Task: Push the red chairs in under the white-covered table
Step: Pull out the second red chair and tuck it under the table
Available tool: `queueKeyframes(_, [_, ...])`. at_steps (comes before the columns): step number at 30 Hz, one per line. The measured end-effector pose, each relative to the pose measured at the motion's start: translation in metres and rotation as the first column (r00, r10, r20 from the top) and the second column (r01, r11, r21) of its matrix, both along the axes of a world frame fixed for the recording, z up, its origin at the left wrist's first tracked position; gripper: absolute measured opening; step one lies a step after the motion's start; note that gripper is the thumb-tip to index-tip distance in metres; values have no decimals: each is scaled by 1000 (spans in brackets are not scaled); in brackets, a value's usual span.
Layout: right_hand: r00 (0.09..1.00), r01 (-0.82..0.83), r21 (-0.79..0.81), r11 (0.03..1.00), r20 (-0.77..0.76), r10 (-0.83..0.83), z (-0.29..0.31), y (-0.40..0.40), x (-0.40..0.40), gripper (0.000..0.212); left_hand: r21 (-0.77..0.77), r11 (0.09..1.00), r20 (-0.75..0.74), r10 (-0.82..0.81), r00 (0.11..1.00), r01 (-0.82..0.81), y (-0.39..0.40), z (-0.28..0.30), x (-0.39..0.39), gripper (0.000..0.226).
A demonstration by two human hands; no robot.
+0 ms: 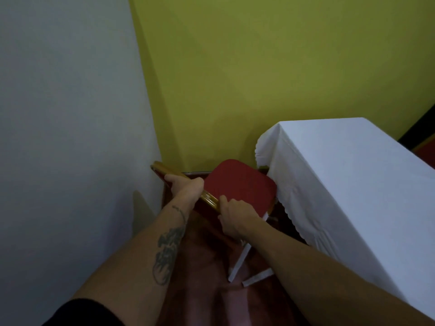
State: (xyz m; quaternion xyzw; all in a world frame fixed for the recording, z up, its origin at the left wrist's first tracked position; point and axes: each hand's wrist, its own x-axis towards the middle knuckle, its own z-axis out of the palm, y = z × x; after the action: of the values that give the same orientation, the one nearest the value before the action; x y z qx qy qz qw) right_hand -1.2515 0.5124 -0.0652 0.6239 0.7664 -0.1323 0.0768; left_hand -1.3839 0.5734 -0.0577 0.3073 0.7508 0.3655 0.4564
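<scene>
**Both hands on the chair back beside the table**

The table [348, 184] fills the right side of the view, its white cloth hanging down its near side to a scalloped hem. Left of the table stand a yellow wall [259, 78] and, further left, a white wall [66, 102], which meet in a corner. The floor [207, 278] in front of the table is dark red.

The chair [240, 184] stands in that corner, just left of the table's end. Its red seat touches or overlaps the cloth's edge at its right corner; whether any of it lies under the table cannot be told. The gold top rail of its back runs away from the table toward the white wall. Pale legs show below the seat, close to the hem.

The left hand [186, 185] is wrapped around the rail's far end from the table. The right hand [235, 217] grips the rail's end nearer the table, fingers curled over the back. The left forearm carries a dark tattoo [168, 250].
</scene>
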Motion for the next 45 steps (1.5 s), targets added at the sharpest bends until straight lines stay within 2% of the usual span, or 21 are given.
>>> queueKeyframes(5, [999, 2, -49, 999, -42, -4, 2, 0, -30, 37, -3, 993, -82, -118, 990, 118, 12, 2, -29, 84])
queueKeyframes(8, [994, 36, -85, 996, -96, -44, 2, 2, -42, 45, 2, 990, -19, -143, 990, 143, 20, 4, -38, 71])
queueKeyframes(12, [985, 73, -153, 986, -142, -95, 5, 7, -48, 61, 27, 979, 33, -201, 979, 200, 36, 0, -42, 81])
queueKeyframes(14, [983, 79, -173, 982, -149, -105, 8, 10, -47, 71, 55, 967, 56, -251, 966, 248, 46, -2, -39, 73])
queueKeyframes(20, [965, 157, -169, 973, -184, -188, 9, 26, -39, 71, 37, 916, 71, -401, 913, 399, 81, 1, -24, 53])
queueKeyframes(24, [953, 208, -145, 967, -194, -234, 7, 42, -31, 62, 47, 908, 61, -418, 906, 416, 106, -1, -11, 46])
queueKeyframes(29, [930, 304, -148, 941, -169, -327, 2, 61, -14, 70, 47, 891, 31, -453, 891, 452, 130, -1, 11, 61])
queueKeyframes(33, [888, 366, -186, 912, -222, -402, -2, 71, 6, 86, 5, 866, -32, -500, 866, 500, 138, -1, 44, 87])
queueKeyframes(37, [841, 441, -203, 874, -246, -481, -3, 78, 36, 79, 47, 850, -10, -524, 852, 524, 142, -5, 82, 100])
queueKeyframes(45, [771, 520, -205, 829, -306, -559, -5, 86, 97, 82, 92, 798, -37, -596, 802, 596, 160, -12, 148, 102])
